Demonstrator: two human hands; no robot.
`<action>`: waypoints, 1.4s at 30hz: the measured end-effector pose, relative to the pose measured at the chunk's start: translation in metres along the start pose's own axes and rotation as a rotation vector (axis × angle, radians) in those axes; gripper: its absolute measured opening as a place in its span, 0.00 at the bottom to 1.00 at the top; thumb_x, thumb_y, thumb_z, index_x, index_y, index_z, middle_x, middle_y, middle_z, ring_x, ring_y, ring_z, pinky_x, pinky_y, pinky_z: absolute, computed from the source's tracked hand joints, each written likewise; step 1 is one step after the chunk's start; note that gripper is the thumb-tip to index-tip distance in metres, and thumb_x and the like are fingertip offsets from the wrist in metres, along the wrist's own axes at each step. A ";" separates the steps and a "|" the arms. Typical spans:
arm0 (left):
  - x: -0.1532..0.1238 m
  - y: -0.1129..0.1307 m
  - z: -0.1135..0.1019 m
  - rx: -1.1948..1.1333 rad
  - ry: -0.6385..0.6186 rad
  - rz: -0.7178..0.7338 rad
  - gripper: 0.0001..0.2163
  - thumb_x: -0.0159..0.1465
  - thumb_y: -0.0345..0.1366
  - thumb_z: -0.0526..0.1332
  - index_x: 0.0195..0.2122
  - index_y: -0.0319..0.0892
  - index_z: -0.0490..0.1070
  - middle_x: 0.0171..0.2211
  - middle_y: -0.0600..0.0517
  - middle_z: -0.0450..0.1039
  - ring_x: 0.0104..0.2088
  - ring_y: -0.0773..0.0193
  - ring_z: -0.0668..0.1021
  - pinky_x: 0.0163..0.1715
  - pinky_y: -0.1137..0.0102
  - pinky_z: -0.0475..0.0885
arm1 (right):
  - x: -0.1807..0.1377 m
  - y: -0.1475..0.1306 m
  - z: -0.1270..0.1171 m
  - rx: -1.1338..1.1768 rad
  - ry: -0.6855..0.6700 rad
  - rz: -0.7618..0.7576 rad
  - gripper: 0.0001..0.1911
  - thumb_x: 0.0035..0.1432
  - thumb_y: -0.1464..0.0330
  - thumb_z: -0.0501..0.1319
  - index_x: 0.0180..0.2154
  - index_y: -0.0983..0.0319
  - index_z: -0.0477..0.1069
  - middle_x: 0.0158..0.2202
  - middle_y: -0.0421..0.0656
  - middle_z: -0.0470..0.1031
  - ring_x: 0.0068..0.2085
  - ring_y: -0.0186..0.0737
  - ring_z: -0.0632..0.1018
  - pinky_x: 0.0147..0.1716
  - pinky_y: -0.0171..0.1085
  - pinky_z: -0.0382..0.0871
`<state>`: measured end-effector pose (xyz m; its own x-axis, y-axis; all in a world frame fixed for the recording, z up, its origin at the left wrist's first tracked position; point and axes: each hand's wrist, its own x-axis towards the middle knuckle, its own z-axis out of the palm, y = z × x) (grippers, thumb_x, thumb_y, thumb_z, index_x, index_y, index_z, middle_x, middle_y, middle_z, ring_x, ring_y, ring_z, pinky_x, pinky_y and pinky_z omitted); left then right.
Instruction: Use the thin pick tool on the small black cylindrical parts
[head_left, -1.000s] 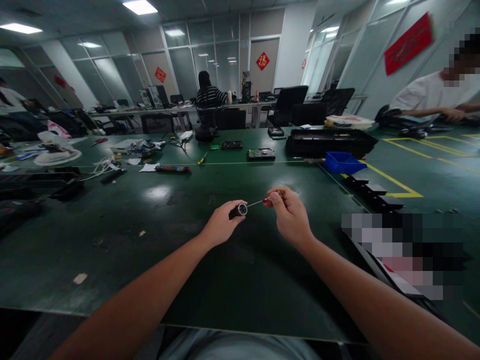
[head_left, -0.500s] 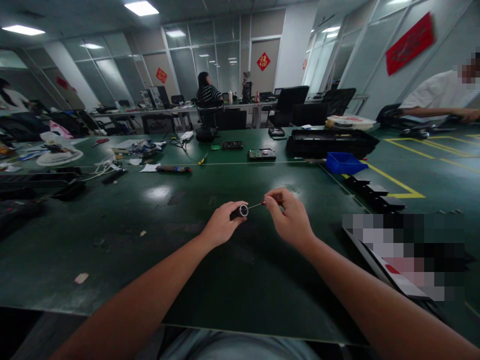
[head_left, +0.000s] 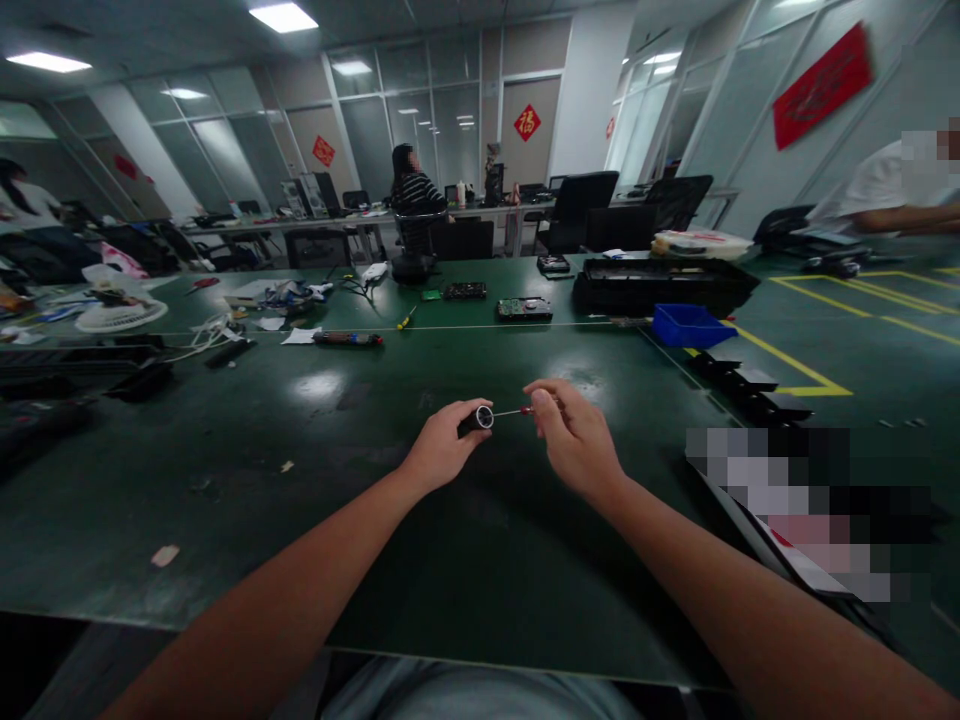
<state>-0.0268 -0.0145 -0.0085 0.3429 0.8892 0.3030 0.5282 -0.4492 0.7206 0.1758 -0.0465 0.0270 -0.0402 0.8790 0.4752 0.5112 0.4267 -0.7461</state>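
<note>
My left hand is closed around a dark cylindrical part with a pale ring at its end, which faces back and to the right. In my right hand is a thin screwdriver with a red collar; most of its handle is hidden by the fingers. The shaft points left, its tip at the ringed end of the cylinder. Whether the tip sits inside or only touches the ring, I cannot tell. Both hands are above the green tabletop.
Beyond my hands lie a circuit board drive, a yellow screwdriver and a dark cylindrical tool. A blue bin and a long black casing stand back right. Cables and a white fan part are at left.
My right fingers have shifted around the screwdriver handle, and its shaft now lies flatter. The cylinder in my left hand has moved very slightly left. A person at right has shifted position.
</note>
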 end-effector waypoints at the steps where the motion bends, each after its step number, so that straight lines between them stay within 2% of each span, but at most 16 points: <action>1: 0.000 0.000 0.000 0.004 -0.005 0.005 0.18 0.63 0.30 0.64 0.55 0.46 0.72 0.52 0.49 0.75 0.54 0.56 0.75 0.59 0.59 0.65 | 0.000 0.000 0.000 -0.010 0.009 0.010 0.17 0.70 0.59 0.49 0.41 0.60 0.72 0.26 0.40 0.72 0.28 0.38 0.74 0.29 0.38 0.63; 3: 0.000 0.000 0.000 0.006 -0.011 0.012 0.18 0.64 0.31 0.64 0.55 0.46 0.72 0.52 0.49 0.75 0.54 0.56 0.75 0.59 0.58 0.66 | 0.000 0.000 0.000 -0.018 0.029 0.026 0.16 0.69 0.59 0.49 0.42 0.60 0.72 0.28 0.40 0.74 0.28 0.39 0.74 0.30 0.38 0.63; 6: -0.001 0.001 -0.001 0.005 -0.008 0.001 0.18 0.64 0.31 0.64 0.55 0.47 0.72 0.53 0.49 0.75 0.54 0.56 0.75 0.59 0.58 0.66 | 0.000 0.000 0.000 0.022 0.023 0.046 0.14 0.68 0.63 0.50 0.48 0.60 0.69 0.30 0.41 0.76 0.29 0.40 0.75 0.30 0.39 0.64; 11: -0.001 0.003 -0.001 0.014 -0.020 -0.010 0.18 0.64 0.31 0.64 0.55 0.46 0.72 0.52 0.49 0.75 0.54 0.56 0.75 0.59 0.58 0.66 | 0.000 0.001 0.000 0.019 0.024 0.041 0.15 0.69 0.59 0.49 0.42 0.58 0.71 0.29 0.41 0.75 0.28 0.39 0.74 0.29 0.39 0.63; 16: 0.000 0.002 -0.001 0.018 0.003 -0.016 0.18 0.64 0.31 0.64 0.55 0.45 0.72 0.53 0.48 0.75 0.54 0.56 0.75 0.59 0.58 0.66 | 0.001 0.004 0.002 0.049 0.050 0.044 0.12 0.67 0.62 0.52 0.48 0.59 0.67 0.32 0.42 0.76 0.31 0.40 0.75 0.31 0.39 0.64; 18: 0.001 0.001 -0.001 0.014 0.010 -0.011 0.18 0.63 0.30 0.64 0.55 0.45 0.72 0.53 0.48 0.75 0.54 0.56 0.75 0.59 0.58 0.66 | 0.002 0.004 0.002 0.059 0.035 0.060 0.12 0.67 0.62 0.52 0.44 0.59 0.69 0.31 0.41 0.75 0.31 0.40 0.74 0.31 0.39 0.64; 22: 0.000 0.001 -0.001 0.018 0.004 -0.004 0.18 0.63 0.30 0.64 0.54 0.44 0.72 0.52 0.48 0.75 0.53 0.57 0.75 0.59 0.59 0.66 | 0.001 0.001 0.001 0.017 0.029 0.074 0.18 0.69 0.58 0.48 0.37 0.58 0.72 0.27 0.40 0.73 0.28 0.39 0.73 0.30 0.39 0.62; 27: 0.000 0.002 -0.001 0.026 0.005 -0.017 0.18 0.63 0.31 0.64 0.56 0.45 0.72 0.53 0.48 0.75 0.54 0.56 0.75 0.59 0.58 0.65 | -0.001 0.003 0.004 0.098 0.067 0.073 0.12 0.67 0.61 0.53 0.47 0.59 0.67 0.33 0.42 0.76 0.33 0.42 0.77 0.34 0.41 0.67; 31: 0.000 0.001 -0.001 0.021 0.002 -0.009 0.18 0.64 0.31 0.64 0.56 0.46 0.72 0.53 0.48 0.75 0.54 0.56 0.75 0.59 0.59 0.66 | 0.001 0.007 0.007 0.224 0.103 0.093 0.11 0.65 0.60 0.56 0.43 0.60 0.69 0.36 0.45 0.77 0.37 0.43 0.78 0.39 0.43 0.71; 37: 0.001 0.000 -0.002 0.031 0.021 -0.028 0.18 0.64 0.32 0.64 0.56 0.46 0.72 0.53 0.48 0.75 0.54 0.55 0.75 0.59 0.57 0.65 | 0.003 0.008 0.008 0.299 0.100 0.102 0.12 0.66 0.58 0.55 0.40 0.59 0.70 0.33 0.43 0.77 0.35 0.41 0.78 0.38 0.42 0.71; 42: 0.000 0.003 -0.002 0.051 -0.024 -0.010 0.18 0.63 0.32 0.65 0.55 0.45 0.72 0.51 0.48 0.75 0.53 0.55 0.75 0.57 0.58 0.67 | 0.002 0.004 0.006 0.119 0.093 0.127 0.19 0.69 0.55 0.51 0.35 0.59 0.72 0.24 0.39 0.71 0.27 0.38 0.73 0.29 0.38 0.65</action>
<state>-0.0267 -0.0157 -0.0052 0.3555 0.8915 0.2809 0.5702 -0.4449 0.6906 0.1723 -0.0418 0.0222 0.1010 0.9063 0.4103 0.4013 0.3403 -0.8504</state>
